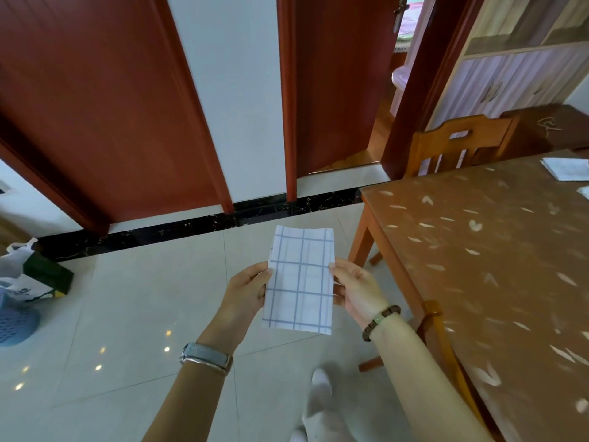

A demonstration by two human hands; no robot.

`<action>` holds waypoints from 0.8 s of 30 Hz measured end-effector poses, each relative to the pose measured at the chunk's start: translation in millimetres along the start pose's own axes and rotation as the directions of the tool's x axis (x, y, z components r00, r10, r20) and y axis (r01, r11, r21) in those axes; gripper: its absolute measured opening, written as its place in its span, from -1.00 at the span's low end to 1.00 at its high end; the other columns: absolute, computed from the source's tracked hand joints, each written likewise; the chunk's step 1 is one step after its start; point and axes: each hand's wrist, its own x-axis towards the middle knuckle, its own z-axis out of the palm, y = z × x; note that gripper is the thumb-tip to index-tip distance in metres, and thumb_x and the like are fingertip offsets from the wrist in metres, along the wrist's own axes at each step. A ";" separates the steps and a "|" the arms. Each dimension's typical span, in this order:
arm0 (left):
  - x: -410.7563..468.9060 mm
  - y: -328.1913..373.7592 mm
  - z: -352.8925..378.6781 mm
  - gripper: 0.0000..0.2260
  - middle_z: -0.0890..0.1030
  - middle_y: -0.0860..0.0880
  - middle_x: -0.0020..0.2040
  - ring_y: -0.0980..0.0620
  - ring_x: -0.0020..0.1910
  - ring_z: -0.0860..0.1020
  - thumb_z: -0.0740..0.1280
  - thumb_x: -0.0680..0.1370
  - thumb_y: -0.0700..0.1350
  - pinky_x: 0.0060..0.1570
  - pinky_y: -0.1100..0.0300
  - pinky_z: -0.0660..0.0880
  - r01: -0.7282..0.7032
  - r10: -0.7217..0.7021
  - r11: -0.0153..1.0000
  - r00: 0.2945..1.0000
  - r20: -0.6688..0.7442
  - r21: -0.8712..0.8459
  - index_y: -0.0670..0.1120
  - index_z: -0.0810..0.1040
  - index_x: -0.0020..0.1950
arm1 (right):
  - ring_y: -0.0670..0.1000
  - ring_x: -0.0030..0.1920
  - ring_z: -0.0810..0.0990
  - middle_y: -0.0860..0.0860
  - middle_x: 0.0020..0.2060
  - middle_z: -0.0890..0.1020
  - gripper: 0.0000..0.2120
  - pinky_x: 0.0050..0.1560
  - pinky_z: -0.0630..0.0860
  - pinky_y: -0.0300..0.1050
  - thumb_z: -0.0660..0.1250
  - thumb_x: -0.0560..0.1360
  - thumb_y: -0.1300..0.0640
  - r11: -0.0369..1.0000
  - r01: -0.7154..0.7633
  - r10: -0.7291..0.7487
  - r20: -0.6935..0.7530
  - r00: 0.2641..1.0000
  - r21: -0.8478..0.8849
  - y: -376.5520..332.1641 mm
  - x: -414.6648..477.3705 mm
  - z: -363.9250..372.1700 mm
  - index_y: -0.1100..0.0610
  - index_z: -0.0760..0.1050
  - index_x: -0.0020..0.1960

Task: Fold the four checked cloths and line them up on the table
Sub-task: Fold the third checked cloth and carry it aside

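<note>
The checked cloth (299, 279) that you hold, left of the table (497, 250), is thin woven fabric, matt and smooth. The table top wears a smooth brown cover with pale leaf shapes and a soft shine; its legs are varnished orange wood. The chair (487, 135) behind the table is the same varnished wood. The floor (127, 314) left of the table is pale glazed tile, very glossy, and it mirrors small lights. The doors (105, 106) beyond the table's left side are red-brown wood with a satin finish. Your watch (207, 357) has a shiny metal band; your bracelet (381, 322) is of brown beads that look like wood.
</note>
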 end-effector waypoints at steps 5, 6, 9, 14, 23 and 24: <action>36.5 15.3 -6.5 -0.82 0.72 -0.02 -0.03 0.05 -0.05 0.68 0.23 0.65 -0.20 -0.13 0.25 0.58 -0.012 0.012 1.000 0.999 -0.029 -0.002 -0.12 0.64 0.07 | 0.02 -0.12 0.67 0.10 -0.05 0.71 -0.81 -0.17 0.59 -0.12 0.24 0.62 0.17 0.999 -0.014 0.014 0.010 1.000 0.030 -11.2 42.9 11.1 0.15 0.59 0.14; 45.6 18.9 -7.3 -0.82 0.72 -0.03 -0.02 0.04 -0.04 0.68 0.23 0.65 -0.20 -0.13 0.24 0.58 -0.016 0.016 1.000 0.999 -0.035 -0.005 -0.13 0.63 0.08 | 0.04 -0.11 0.67 0.11 -0.05 0.71 -0.82 -0.12 0.60 -0.09 0.24 0.62 0.19 0.999 -0.019 0.019 0.012 1.000 0.041 -15.4 53.1 13.3 0.16 0.59 0.13; 77.5 31.6 -9.0 -0.81 0.72 -0.06 0.01 0.00 -0.01 0.68 0.22 0.65 -0.20 -0.10 0.21 0.59 -0.011 0.010 1.000 0.999 -0.048 -0.018 -0.15 0.63 0.11 | 0.07 -0.08 0.67 0.12 -0.04 0.71 -0.82 -0.10 0.59 -0.07 0.23 0.62 0.20 0.998 -0.024 0.023 0.022 0.999 0.064 -31.7 87.3 18.5 0.16 0.58 0.13; 138.3 58.8 -7.8 -0.80 0.71 -0.08 0.04 -0.05 0.04 0.67 0.22 0.65 -0.18 -0.02 0.12 0.58 -0.028 0.029 1.000 0.997 -0.065 0.008 -0.14 0.62 0.13 | 0.09 -0.04 0.67 0.14 -0.01 0.70 -0.81 -0.03 0.60 -0.03 0.23 0.62 0.21 0.996 -0.028 0.025 0.034 0.999 0.090 -63.5 146.1 24.5 0.18 0.58 0.13; 232.8 99.6 9.3 -0.79 0.69 -0.13 0.09 -0.13 0.12 0.64 0.21 0.65 -0.19 0.12 -0.03 0.57 -0.058 0.056 0.998 0.996 -0.072 -0.020 -0.15 0.63 0.15 | 0.04 -0.10 0.68 0.10 -0.08 0.71 -0.83 -0.03 0.61 -0.05 0.23 0.61 0.20 0.996 -0.019 0.016 0.037 0.999 0.085 -115.3 238.1 21.5 0.14 0.60 0.06; 241.6 101.3 11.0 -0.78 0.68 -0.13 0.10 -0.14 0.13 0.63 0.21 0.66 -0.18 0.16 -0.06 0.56 -0.056 0.055 0.998 0.996 -0.067 -0.017 -0.16 0.63 0.16 | 0.04 -0.09 0.68 0.10 -0.08 0.71 -0.83 -0.02 0.61 -0.04 0.23 0.61 0.20 0.996 -0.017 0.015 0.033 0.999 0.085 -119.0 245.0 20.2 0.14 0.60 0.07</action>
